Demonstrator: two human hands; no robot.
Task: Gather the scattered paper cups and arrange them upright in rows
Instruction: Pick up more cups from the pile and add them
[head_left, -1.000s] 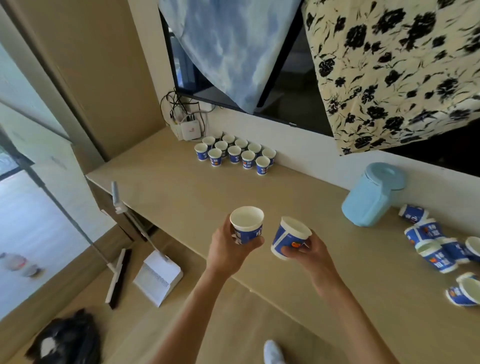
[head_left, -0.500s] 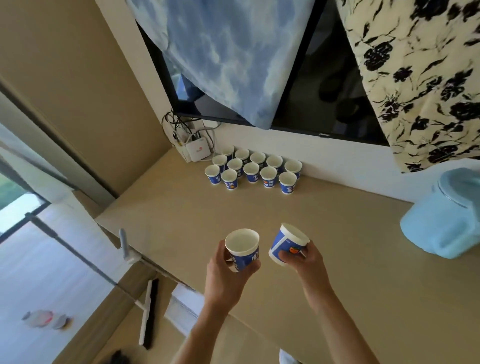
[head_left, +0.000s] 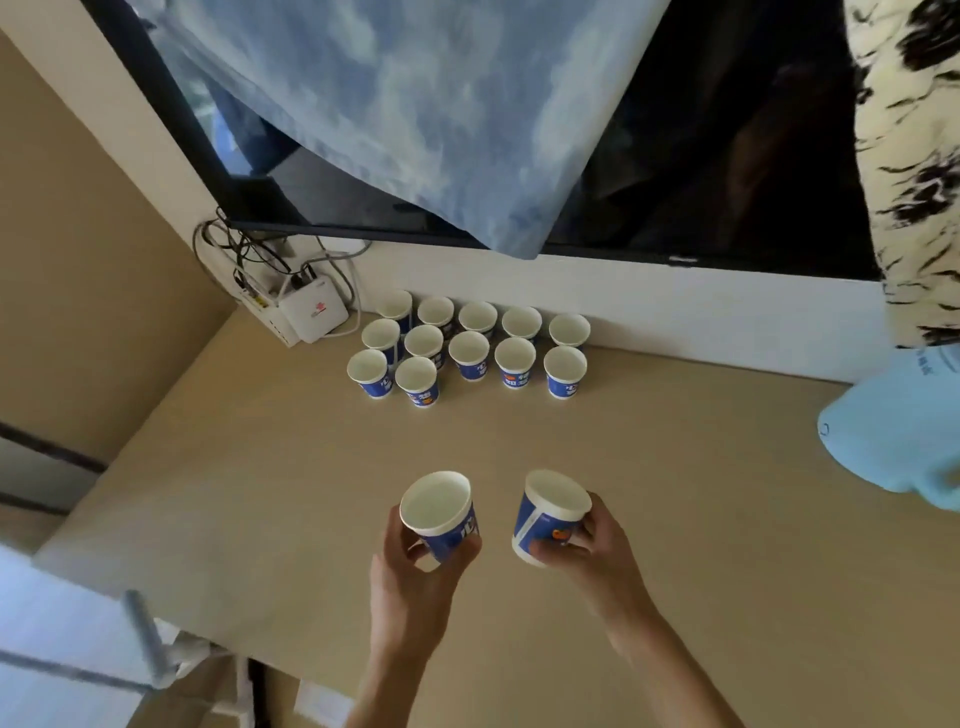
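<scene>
Several blue-and-white paper cups (head_left: 470, 353) stand upright in rows against the back wall of the beige counter (head_left: 260, 467). My left hand (head_left: 410, 571) grips one such cup (head_left: 439, 514) by its side, mouth up and slightly tilted. My right hand (head_left: 592, 551) holds a second cup (head_left: 550, 514), tilted with its mouth facing up and left. Both cups hang above the counter, well short of the rows.
A white router (head_left: 311, 314) with tangled cables sits left of the rows. A light blue jug (head_left: 893, 431) stands at the right edge. A dark screen (head_left: 701, 156) draped with blue cloth and floral cloth hangs above. The counter drops off on the left.
The view has moved left and closer to the rows, so the scattered cups at the right have left the frame. Both hands still carry their cups, now nearer the rows.
</scene>
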